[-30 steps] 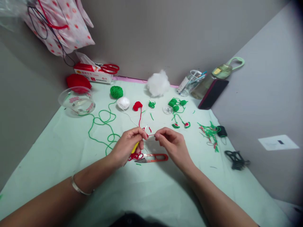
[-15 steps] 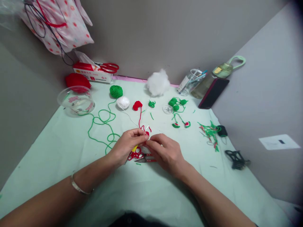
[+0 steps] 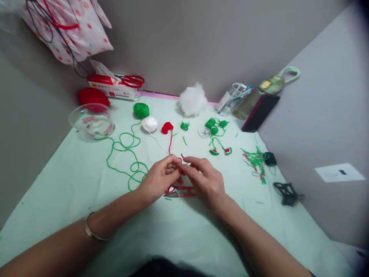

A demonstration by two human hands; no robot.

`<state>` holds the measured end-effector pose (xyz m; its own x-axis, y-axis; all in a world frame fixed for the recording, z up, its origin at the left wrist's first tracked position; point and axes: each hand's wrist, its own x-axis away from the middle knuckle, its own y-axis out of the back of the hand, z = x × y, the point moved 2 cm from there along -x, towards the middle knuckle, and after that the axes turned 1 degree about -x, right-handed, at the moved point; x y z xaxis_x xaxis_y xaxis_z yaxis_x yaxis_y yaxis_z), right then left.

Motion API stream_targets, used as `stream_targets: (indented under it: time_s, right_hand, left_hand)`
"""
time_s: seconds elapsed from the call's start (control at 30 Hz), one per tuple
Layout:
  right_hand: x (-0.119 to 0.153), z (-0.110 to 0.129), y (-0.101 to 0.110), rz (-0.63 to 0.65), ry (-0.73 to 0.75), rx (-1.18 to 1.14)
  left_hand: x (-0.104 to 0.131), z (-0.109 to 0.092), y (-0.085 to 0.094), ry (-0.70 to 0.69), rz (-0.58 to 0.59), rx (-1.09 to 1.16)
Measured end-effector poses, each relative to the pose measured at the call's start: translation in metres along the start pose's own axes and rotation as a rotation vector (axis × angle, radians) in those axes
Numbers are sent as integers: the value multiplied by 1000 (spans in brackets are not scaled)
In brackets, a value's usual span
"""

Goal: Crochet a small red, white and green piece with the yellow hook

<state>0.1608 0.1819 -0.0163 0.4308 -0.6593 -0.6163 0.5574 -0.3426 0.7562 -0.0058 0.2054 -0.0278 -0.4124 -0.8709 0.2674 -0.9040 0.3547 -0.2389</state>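
Observation:
My left hand (image 3: 163,177) is closed, its fingers curled over a small red crochet piece that is mostly hidden. My right hand (image 3: 206,179) meets it at the fingertips, thumb and forefinger pinched together; what they hold is hidden. A strand of red yarn (image 3: 170,144) runs from the hands back to a small red yarn bundle (image 3: 167,128). Below the hands lie thread snips (image 3: 183,191) with red handles, beside a partly covered tangle of red yarn (image 3: 170,189). The yellow-handled tool is out of sight.
Behind the hands are a green yarn ball (image 3: 141,110), a white yarn ball (image 3: 149,124) and white stuffing (image 3: 193,100). Small green crochet pieces (image 3: 213,125) and yarn scraps (image 3: 256,159) lie right. A plastic tub (image 3: 92,123) stands left; a phone (image 3: 261,113) leans against a bottle (image 3: 271,84).
My left hand has turned and its fingers have curled inward, covering the red piece and the yellow handle that showed before. The right hand's fingertips have moved slightly up, against the left.

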Motion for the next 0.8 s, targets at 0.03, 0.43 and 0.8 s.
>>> stream_targets:
  time_s: [0.03, 0.43, 0.8]
  right_hand:
    - [0, 0, 0, 13, -8, -30]
    - [-5, -6, 1, 78, -383, -391]
    - [-7, -17, -6, 166, -890, -919]
  left_hand:
    - [0, 1, 0, -2, 0, -15]
    - [2, 5, 1, -122, -115, -148]
    - [2, 7, 1, -177, -102, -127]
